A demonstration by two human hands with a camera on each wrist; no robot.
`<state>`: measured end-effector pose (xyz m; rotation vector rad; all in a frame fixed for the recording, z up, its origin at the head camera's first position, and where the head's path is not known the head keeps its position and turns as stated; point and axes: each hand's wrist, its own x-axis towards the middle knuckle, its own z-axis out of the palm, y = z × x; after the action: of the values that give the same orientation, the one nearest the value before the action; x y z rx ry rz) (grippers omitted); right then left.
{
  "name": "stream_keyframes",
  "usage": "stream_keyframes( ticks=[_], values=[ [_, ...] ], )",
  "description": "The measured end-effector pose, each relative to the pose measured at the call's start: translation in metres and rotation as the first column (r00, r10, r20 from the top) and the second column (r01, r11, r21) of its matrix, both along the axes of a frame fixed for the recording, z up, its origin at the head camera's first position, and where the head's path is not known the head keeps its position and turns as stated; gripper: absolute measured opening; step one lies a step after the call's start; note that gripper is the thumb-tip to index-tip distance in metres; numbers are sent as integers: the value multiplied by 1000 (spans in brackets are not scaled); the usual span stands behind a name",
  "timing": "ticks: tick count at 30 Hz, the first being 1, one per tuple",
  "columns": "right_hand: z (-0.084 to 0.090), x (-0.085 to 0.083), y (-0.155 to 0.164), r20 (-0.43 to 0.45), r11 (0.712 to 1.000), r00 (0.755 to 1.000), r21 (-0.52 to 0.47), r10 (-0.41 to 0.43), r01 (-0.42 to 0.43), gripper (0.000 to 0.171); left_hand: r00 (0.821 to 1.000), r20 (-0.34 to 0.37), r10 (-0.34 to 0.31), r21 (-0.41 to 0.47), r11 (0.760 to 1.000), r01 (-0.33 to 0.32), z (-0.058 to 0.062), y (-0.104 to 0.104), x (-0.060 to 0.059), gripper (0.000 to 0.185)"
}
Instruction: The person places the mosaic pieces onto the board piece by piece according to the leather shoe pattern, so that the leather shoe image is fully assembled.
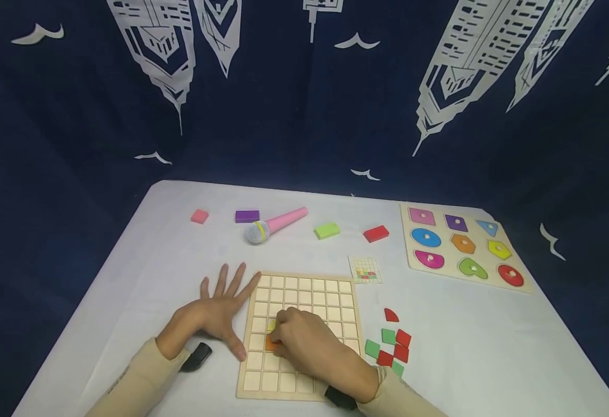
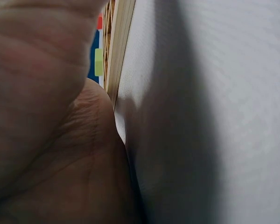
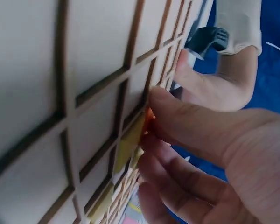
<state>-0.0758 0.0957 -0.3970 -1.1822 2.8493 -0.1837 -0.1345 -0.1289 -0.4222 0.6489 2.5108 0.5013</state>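
A wooden grid board [image 1: 298, 282] lies on the table. My right hand [image 1: 309, 341] is over its middle and pinches an orange square tile [image 1: 270, 343] between thumb and fingers, close on the grid. In the right wrist view the orange tile [image 3: 150, 115] shows only in part behind the thumb. Beside it, a yellow tile [image 3: 129, 145] sits in a cell, and another yellow tile [image 3: 101, 203] shows lower down. My left hand [image 1: 220, 310] is spread flat along the board's left side, its thumb and a fingertip at the edge.
Right of the board lie several red and green tiles [image 1: 388, 336] and a red quarter-round piece [image 1: 391, 315]. A small pattern card [image 1: 365, 270] touches the top right corner. Farther back are a pink toy microphone [image 1: 278, 224], coloured blocks [image 1: 327, 230] and a shape puzzle [image 1: 458, 231].
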Motion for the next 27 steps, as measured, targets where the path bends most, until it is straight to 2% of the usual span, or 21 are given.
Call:
stream_keyframes(
  ticks=[4,6,11,15,17,22,24,27],
  values=[
    [2,8,19,37,998,998,-52,48,-46,15,1000,-2,2,2,1000,-2,-1,1,0,159],
    [4,11,33,79,995,996,-93,29,-22,18,1000,0,5,8,1000,-5,-2,1,0,159],
    [5,8,77,133,981,984,-135,-122,140,25,1000,6,20,6,1000,-20,-2,2,-2,160],
    [5,4,113,147,952,956,-136,-254,274,28,1000,8,24,-2,1000,-24,-3,2,-2,160],
    [5,2,127,173,926,928,-131,-331,355,29,1000,6,21,-1,1000,-21,-2,2,-2,160],
    [5,-1,155,261,834,818,-75,-512,546,36,1000,8,19,1,1000,-19,-2,2,-1,160],
    [4,-1,163,271,814,792,-50,-547,579,37,1000,8,19,1,1000,-19,-2,1,-1,160],
    [4,0,173,263,799,775,-25,-575,601,37,1000,9,21,3,1000,-21,-3,1,-2,160]
  ],
)
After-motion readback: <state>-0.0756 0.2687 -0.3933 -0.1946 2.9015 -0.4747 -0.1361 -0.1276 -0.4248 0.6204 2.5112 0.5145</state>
